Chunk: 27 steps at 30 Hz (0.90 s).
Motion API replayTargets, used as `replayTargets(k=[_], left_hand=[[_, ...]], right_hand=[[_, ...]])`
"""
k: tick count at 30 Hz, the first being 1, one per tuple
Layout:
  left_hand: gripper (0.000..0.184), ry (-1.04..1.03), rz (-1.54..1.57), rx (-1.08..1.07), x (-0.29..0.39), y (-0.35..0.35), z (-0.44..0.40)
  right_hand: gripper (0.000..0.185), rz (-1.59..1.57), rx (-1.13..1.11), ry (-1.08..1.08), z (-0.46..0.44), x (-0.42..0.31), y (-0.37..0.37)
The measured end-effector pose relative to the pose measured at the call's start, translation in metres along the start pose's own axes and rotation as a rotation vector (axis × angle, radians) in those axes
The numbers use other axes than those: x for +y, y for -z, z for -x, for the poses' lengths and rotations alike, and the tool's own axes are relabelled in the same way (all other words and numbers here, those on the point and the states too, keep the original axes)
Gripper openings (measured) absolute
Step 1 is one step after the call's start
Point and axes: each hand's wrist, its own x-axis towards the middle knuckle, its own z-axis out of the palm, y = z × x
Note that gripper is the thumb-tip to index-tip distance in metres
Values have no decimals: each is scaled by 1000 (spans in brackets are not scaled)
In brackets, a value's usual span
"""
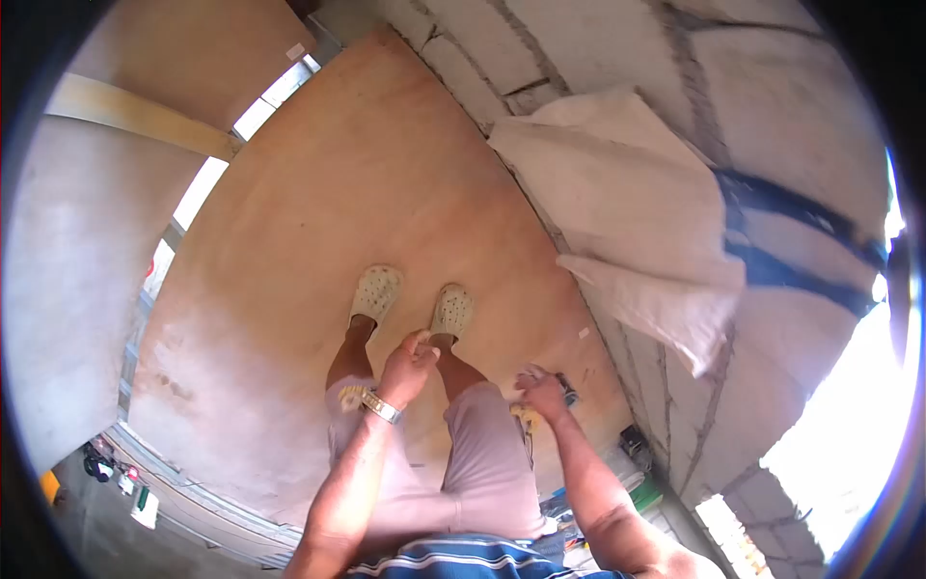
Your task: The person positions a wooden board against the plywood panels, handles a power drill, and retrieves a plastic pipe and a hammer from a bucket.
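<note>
My left hand (410,369) is closed in front of my shin, with a metal-banded wristwatch (381,406) on its wrist. Whatever its fingers may hold is too small to make out. To the right, my right hand (542,392) hangs beside my knee, its fingers slightly bent and apart. Just behind that hand shows a small dark object (569,389), partly hidden; I cannot tell what it is or whether they touch. My feet, in pale perforated clogs (376,291), stand on a large brown wooden board (309,207).
On the right rises a block wall (772,92), with a pale cloth (627,188) and dark blue straps (801,217) against it. Gaps separate my board from other panels (87,212) at left. Bright openings show at right. Small items (145,507) lie lower down at left.
</note>
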Motion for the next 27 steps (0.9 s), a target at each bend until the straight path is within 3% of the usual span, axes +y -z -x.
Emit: replayTargets(k=[1, 3, 5, 7, 9, 12, 17, 20, 22, 24, 27], left_hand=[[43, -23, -63, 21, 10, 7, 9], [43, -77, -218, -6, 27, 17, 20], [43, -100, -330, -37, 29, 32, 20], [45, -45, -430, -70, 31, 39, 22], [48, -159, -634, -97, 35, 67, 22], [50, -46, -701, -157, 22, 111, 20], [49, -79, -907, -95, 17, 175, 29], [50, -61, -1136, -98, 27, 181, 39], [50, -18, -1071, -98, -3, 206, 22], [50, 9, -1053, -106, -19, 196, 19], [50, 37, -1116, -142, -9, 152, 44]], right_hand=[[21, -83, 13, -130, 26, 3, 21], [23, -366, 97, -728, 90, 2, 39], [28, -416, 220, -1082, 162, -15, 45], [34, -494, 313, -1256, 227, -38, 37], [39, -582, 317, -1402, 266, -94, 39], [44, -536, 135, -1443, 339, -143, -15], [44, -788, 280, -1489, 397, -220, -106], [44, -993, 340, -1550, 397, -250, -116], [41, -1073, 386, -1538, 411, -256, -144], [38, -1098, 466, -1466, 433, -270, -206], [37, -1343, 534, -1559, 445, -299, -223]])
